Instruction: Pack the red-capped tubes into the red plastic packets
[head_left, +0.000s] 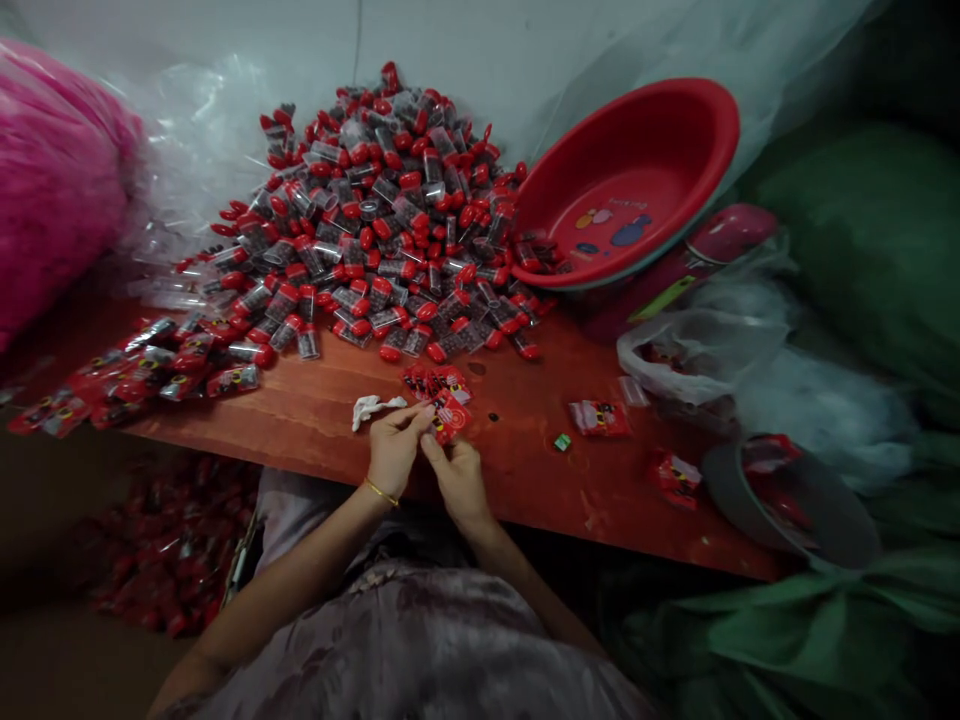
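Near the front edge of the reddish wooden table, my left hand and my right hand meet, fingers closed on one red printed packet. A gold bracelet circles my left wrist. More red packets lie flat just beyond my fingertips. A crumpled white tissue sits beside my left hand. Behind, a large heap of clear tubes with red caps rises against the wall. At the left lies a pile of filled red packets.
A tilted red basin leans at the back right. Nearer are a plastic bag, loose packets, a small green item and a grey bowl. A pink sack stands left; red packets fill a container below.
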